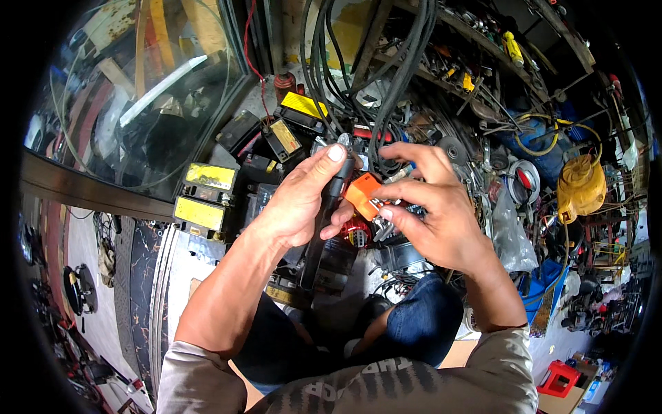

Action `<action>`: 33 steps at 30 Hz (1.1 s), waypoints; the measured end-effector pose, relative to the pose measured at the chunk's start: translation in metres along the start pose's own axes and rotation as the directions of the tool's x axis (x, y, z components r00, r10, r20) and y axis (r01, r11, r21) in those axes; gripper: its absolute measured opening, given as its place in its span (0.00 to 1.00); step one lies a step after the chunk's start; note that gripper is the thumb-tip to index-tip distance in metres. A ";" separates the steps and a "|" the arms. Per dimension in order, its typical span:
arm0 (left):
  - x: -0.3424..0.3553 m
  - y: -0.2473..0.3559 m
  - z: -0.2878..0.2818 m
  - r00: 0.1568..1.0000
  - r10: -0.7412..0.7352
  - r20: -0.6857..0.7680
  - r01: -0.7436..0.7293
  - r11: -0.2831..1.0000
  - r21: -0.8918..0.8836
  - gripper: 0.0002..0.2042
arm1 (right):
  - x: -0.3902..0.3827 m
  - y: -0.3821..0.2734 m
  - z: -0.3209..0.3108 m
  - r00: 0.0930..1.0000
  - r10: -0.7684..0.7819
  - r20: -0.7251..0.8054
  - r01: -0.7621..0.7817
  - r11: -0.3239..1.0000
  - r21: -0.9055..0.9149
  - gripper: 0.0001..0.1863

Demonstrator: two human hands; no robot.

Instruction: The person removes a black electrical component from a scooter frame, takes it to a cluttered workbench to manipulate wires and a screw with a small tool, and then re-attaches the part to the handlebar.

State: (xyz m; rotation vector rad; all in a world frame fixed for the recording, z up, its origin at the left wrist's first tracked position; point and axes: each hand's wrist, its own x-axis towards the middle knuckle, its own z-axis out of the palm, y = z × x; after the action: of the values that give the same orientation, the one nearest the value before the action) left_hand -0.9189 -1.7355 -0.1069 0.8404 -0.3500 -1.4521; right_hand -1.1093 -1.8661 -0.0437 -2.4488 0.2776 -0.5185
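Note:
My left hand [291, 199] is closed around a long black rod-shaped tool [318, 247], its thumb pressed near the upper end. The tool slants down toward my knees, and its exact kind is unclear. In my right hand [445, 217] a small orange block-like part [363, 194] is pinched between thumb and forefinger, right beside the rod. Small metal bits show at the block's edge near the thumb. Whether my left fingertips touch the block cannot be made out. Below the hands a round red-and-black part [357, 234] is partly hidden.
Several batteries with yellow labels [200, 212] stand left of my hands. Black cables [407, 58] hang down ahead. A cluttered tool shelf [476, 45] and a yellow machine [581, 186] are at the right. A glass panel [158, 103] rises at the far left.

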 end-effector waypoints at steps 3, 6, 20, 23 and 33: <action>0.002 -0.002 -0.002 0.999 0.006 0.032 -0.006 1.000 -0.004 0.23 | 0.006 0.003 -0.004 0.993 -0.025 0.113 0.023 1.000 0.017 0.09; 0.000 0.003 -0.007 1.000 0.021 0.003 -0.021 1.000 -0.004 0.25 | 0.005 0.001 -0.009 0.989 -0.093 0.112 0.090 0.995 0.037 0.08; -0.005 0.008 0.000 1.000 -0.020 -0.017 0.019 0.999 -0.033 0.31 | -0.019 -0.020 -0.014 0.982 0.095 -0.162 0.109 0.417 0.903 0.19; -0.008 0.004 0.006 0.999 -0.046 -0.010 0.046 0.998 -0.046 0.30 | -0.012 -0.013 -0.007 0.953 0.174 -0.248 0.165 0.386 0.907 0.18; -0.013 0.003 0.009 0.996 -0.078 0.051 0.081 0.994 -0.075 0.28 | -0.071 0.168 0.038 0.373 0.888 0.270 -0.884 0.251 0.395 0.25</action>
State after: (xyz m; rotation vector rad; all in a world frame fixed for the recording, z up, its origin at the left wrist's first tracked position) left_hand -0.9249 -1.7255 -0.0950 0.7656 -0.2971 -1.5522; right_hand -1.1695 -1.9564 -0.1945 -1.3952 1.2953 -0.0302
